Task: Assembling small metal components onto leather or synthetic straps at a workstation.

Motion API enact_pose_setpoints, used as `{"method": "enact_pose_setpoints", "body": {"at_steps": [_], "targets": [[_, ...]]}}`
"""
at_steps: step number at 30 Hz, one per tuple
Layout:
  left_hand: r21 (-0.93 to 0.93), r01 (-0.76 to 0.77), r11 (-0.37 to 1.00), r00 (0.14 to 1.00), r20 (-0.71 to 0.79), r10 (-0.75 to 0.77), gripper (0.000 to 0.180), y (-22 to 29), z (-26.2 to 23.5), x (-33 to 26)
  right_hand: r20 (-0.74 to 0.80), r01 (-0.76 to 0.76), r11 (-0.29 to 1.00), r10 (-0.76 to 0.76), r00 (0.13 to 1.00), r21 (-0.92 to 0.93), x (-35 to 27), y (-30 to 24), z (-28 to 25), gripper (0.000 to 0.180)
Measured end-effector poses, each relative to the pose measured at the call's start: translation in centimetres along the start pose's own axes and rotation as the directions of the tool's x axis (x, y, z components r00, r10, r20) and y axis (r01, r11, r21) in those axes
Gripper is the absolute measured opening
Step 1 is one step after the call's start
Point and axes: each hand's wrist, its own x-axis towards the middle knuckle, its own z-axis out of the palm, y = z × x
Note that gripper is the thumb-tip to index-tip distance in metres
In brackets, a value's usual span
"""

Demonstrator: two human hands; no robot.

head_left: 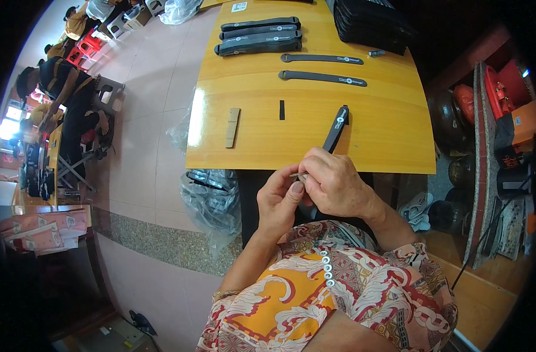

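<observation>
A black fabric strap with pale print slants over the table's near edge, its far end lying on the tabletop. Its near end runs down into my two hands, which meet just in front of that edge. My left hand is closed, thumb and fingers pinched at the strap's near end. My right hand is closed beside it, fingers curled over the strap. A small thin edge shows between the fingertips; the rest there is hidden. Two similar straps lie flat farther back, each with a slotted left end.
Bundled black straps lie on the yellow table at the back left. A large black stack stands back right. A brown strip and short black piece lie nearer. Plastic bags hang at left; people sit beyond.
</observation>
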Motion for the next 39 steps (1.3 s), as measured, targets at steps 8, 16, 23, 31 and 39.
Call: {"method": "enact_pose_setpoints", "body": {"at_steps": [8, 16, 23, 31, 39], "targets": [[-0.255, 0.208, 0.944, 0.977, 0.095, -0.190, 0.047, 0.8, 0.1, 1.4, -0.237, -0.083, 0.993, 0.101, 0.966, 0.087, 0.4, -0.2, 1.3, 0.006], [-0.042, 0.189, 0.981, 0.977, 0.111, -0.184, 0.056, -0.3, 1.9, -0.9, -0.689, -0.358, 0.921, 0.158, 0.707, -0.156, 4.3, 6.8, -2.1, 0.005], [-0.170, 0.489, 0.856, 0.871, 0.158, -0.466, 0.059, -0.8, 0.9, 1.6, -0.579, -0.272, 0.931, 0.365, 0.729, 0.244, 5.0, 7.1, -4.4, 0.016], [-0.473, 0.630, 0.616, 0.773, 0.462, -0.435, 0.052, -0.7, 2.4, 6.4, -0.533, -0.078, 0.934, 0.267, 0.803, 0.350, 3.0, 2.0, -2.8, 0.011], [-0.437, 0.469, 0.767, 0.867, 0.395, -0.305, 0.055, -0.6, 0.7, 4.6, -0.475, -0.066, 0.841, 0.366, 0.800, 0.537, 0.8, 4.0, -4.9, 0.019]]}}
